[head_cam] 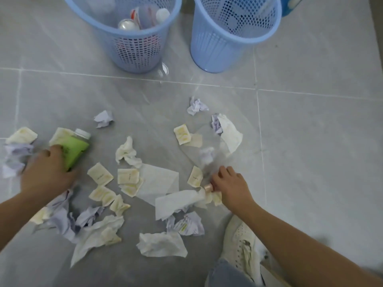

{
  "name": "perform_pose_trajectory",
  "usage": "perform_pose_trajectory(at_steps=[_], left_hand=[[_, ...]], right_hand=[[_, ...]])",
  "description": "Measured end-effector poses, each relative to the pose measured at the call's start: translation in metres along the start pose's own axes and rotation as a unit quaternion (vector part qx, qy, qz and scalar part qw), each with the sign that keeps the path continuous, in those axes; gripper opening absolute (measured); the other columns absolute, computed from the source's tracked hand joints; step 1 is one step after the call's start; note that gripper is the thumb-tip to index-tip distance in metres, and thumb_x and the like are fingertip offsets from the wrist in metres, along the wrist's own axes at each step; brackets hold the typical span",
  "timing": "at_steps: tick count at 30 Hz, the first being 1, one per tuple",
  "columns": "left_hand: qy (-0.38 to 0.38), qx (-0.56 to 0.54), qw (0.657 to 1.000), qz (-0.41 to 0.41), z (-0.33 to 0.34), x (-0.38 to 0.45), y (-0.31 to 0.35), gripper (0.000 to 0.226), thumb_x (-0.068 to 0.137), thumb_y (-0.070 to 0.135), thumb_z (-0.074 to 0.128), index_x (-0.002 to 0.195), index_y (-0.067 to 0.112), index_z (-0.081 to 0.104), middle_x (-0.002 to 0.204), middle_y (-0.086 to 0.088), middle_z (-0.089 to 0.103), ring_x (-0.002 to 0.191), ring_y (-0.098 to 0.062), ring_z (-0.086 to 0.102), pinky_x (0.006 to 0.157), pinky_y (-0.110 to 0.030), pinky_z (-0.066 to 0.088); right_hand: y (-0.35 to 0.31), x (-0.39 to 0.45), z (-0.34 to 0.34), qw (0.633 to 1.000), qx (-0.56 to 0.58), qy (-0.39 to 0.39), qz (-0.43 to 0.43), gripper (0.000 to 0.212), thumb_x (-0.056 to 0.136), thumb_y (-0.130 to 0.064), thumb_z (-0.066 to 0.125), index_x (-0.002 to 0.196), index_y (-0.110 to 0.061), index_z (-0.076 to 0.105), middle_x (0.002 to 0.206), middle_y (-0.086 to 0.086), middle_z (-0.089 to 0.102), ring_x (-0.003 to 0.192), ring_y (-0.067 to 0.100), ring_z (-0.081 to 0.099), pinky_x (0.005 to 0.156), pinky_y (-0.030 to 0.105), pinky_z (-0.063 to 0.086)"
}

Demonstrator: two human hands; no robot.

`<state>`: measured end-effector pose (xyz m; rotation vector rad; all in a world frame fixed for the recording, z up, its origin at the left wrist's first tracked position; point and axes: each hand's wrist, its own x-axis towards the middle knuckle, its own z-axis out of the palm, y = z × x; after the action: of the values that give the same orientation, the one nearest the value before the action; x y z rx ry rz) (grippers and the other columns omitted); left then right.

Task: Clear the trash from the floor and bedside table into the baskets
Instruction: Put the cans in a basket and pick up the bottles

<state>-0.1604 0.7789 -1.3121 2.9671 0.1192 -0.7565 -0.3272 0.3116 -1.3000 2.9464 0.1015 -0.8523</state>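
Note:
Two blue mesh baskets stand at the top of the grey tiled floor. The left basket point(87, 9) holds bottles and containers; the right basket point(238, 41) looks nearly empty. Crumpled tissues point(126, 152), lilac paper balls point(103, 119) and cream sachets point(182, 134) lie scattered across the floor. My left hand point(46, 172) is closed around a green bottle with a white cap point(75, 147) at the left. My right hand point(232, 186) grips a small pinkish cylindrical object point(208, 187) beside a flat tissue point(176, 201); what it is cannot be told.
My white shoe point(240, 245) and a jeans leg point(226, 274) are at the bottom right. A clear plastic item point(163, 70) lies between the baskets' bases. A blue object point(290, 5) sits behind the right basket.

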Motion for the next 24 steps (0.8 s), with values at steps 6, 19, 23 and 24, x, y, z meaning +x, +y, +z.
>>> perform_pose_trajectory(at_steps=[6, 19, 23, 24], left_hand=[[-0.001, -0.107, 0.994, -0.004, -0.032, -0.021, 0.016, 0.036, 0.087, 0.035, 0.074, 0.092, 0.010, 0.048, 0.075, -0.012, 0.060, 0.063, -0.033, 0.060, 0.056, -0.041, 0.049], [0.171, -0.444, 0.879, 0.020, -0.305, -0.063, 0.171, 0.050, 0.079, 0.019, 0.085, 0.121, 0.020, 0.058, 0.111, 0.000, 0.065, 0.097, -0.019, 0.062, 0.082, -0.038, 0.054], [0.201, -0.523, 0.828, 0.031, -0.335, -0.021, 0.216, 0.058, 0.073, 0.023, 0.090, 0.120, 0.016, 0.057, 0.112, 0.000, 0.066, 0.097, -0.005, 0.062, 0.082, -0.021, 0.051], [0.208, -0.533, 0.819, 0.037, -0.338, -0.008, 0.223, 0.059, 0.072, 0.023, 0.091, 0.120, 0.016, 0.058, 0.111, 0.000, 0.066, 0.097, -0.008, 0.063, 0.080, -0.020, 0.049]], right_hand=[[-0.004, 0.000, -0.028, 0.999, 0.038, 0.024, 0.015, 0.047, 0.056, -0.012, 0.083, 0.095, -0.019, 0.059, 0.095, 0.004, 0.055, 0.083, 0.027, 0.053, 0.055, 0.035, 0.047], [-0.039, 0.023, -0.343, 0.875, 0.438, 0.206, -0.007, 0.023, 0.088, -0.032, 0.066, 0.102, -0.033, 0.048, 0.098, -0.010, 0.059, 0.091, 0.016, 0.057, 0.074, 0.040, 0.050], [-0.040, 0.070, -0.418, 0.832, 0.485, 0.268, -0.036, 0.026, 0.089, -0.034, 0.072, 0.102, -0.031, 0.050, 0.094, -0.010, 0.060, 0.083, 0.010, 0.061, 0.071, 0.036, 0.052], [-0.041, 0.084, -0.430, 0.822, 0.495, 0.280, -0.040, 0.026, 0.088, -0.035, 0.072, 0.103, -0.031, 0.050, 0.096, -0.010, 0.061, 0.084, 0.009, 0.062, 0.071, 0.034, 0.052]])
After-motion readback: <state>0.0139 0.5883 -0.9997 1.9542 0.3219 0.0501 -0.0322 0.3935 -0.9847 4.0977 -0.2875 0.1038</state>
